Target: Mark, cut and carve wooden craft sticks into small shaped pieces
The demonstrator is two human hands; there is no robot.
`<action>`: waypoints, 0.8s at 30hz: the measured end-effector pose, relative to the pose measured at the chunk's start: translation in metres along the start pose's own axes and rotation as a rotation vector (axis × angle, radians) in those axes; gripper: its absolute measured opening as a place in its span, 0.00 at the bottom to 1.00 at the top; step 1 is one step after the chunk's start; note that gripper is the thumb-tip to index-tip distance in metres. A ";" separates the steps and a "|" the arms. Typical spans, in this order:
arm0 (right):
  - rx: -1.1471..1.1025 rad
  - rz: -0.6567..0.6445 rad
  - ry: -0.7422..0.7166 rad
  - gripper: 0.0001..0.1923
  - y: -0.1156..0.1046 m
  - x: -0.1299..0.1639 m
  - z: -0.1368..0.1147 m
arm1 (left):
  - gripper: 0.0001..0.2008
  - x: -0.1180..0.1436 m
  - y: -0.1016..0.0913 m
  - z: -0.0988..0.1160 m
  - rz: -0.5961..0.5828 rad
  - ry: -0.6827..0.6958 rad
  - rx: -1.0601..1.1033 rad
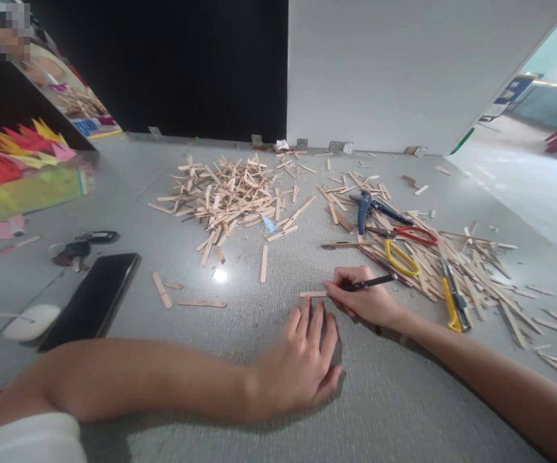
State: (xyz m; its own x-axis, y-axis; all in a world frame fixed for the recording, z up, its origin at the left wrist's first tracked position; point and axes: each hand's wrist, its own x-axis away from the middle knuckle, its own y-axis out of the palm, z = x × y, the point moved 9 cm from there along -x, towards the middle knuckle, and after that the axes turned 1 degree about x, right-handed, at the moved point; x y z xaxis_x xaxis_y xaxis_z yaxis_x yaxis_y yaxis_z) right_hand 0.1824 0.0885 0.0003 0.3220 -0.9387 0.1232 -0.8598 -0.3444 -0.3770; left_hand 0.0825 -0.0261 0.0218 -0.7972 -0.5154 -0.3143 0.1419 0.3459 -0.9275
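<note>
White sleeve (30,440) nearest me, my left hand (300,355) rests loosely spread, touching a wooden stick (313,294) well in from the counter's (240,334) far edge; my right hand (363,300) pinches a black pen (372,281). The stick seems light, stiff, snappable, best pinned by its end.

The stick (317,294) looks wooden, the phone (91,297) glossy.
</note>
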 end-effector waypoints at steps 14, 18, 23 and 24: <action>0.014 -0.001 -0.032 0.26 -0.001 0.001 -0.003 | 0.32 0.000 -0.002 -0.001 0.032 -0.002 0.006; -0.006 -0.023 -0.043 0.26 0.001 0.001 -0.005 | 0.32 -0.001 -0.004 -0.001 0.041 0.003 -0.001; -0.079 -0.063 0.001 0.25 -0.001 -0.001 -0.004 | 0.32 0.000 -0.002 -0.001 0.025 0.008 -0.002; -0.124 -0.068 0.025 0.25 -0.003 -0.002 -0.003 | 0.32 0.000 -0.003 -0.001 0.031 0.007 -0.001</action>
State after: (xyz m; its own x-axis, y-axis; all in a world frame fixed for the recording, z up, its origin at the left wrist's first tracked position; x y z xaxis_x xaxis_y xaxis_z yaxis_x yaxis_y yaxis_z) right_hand 0.1827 0.0916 0.0035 0.3724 -0.9127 0.1684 -0.8792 -0.4050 -0.2510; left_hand 0.0814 -0.0259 0.0246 -0.7968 -0.4988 -0.3411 0.1661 0.3620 -0.9173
